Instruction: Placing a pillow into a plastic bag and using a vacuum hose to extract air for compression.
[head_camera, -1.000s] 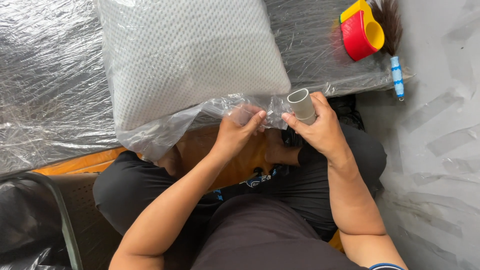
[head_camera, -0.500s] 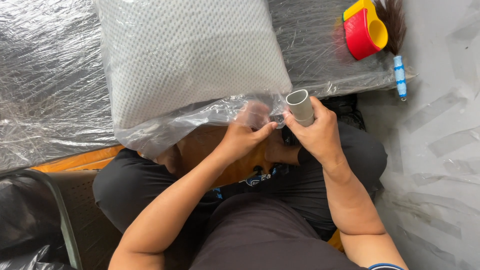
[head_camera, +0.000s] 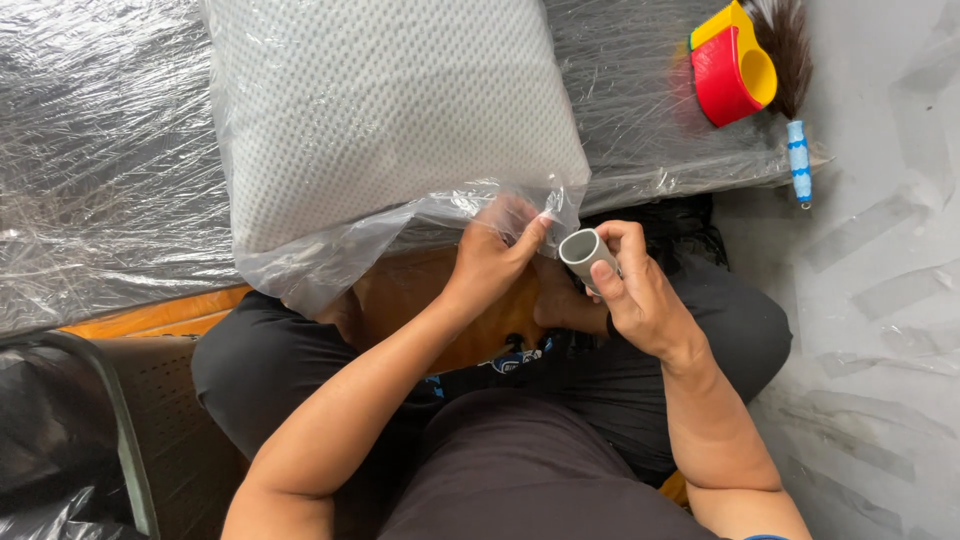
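A white mesh-textured pillow (head_camera: 380, 110) lies inside a clear plastic bag (head_camera: 330, 255) on a surface wrapped in plastic film. My left hand (head_camera: 490, 260) pinches the open edge of the bag near its lower right corner. Right beside it, my right hand (head_camera: 635, 295) grips a short grey tube (head_camera: 583, 252), its open end facing up. Both hands are over my lap, close to each other.
A red and yellow dustpan (head_camera: 733, 70) and a dark brush with a blue patterned handle (head_camera: 797, 155) lie at the upper right. Grey floor (head_camera: 880, 300) is on the right. A dark perforated seat and black bag (head_camera: 60, 440) sit at the lower left.
My right hand with the grey tube has shifted slightly left and down. My left hand has moved up into the bag's edge and closed on it.
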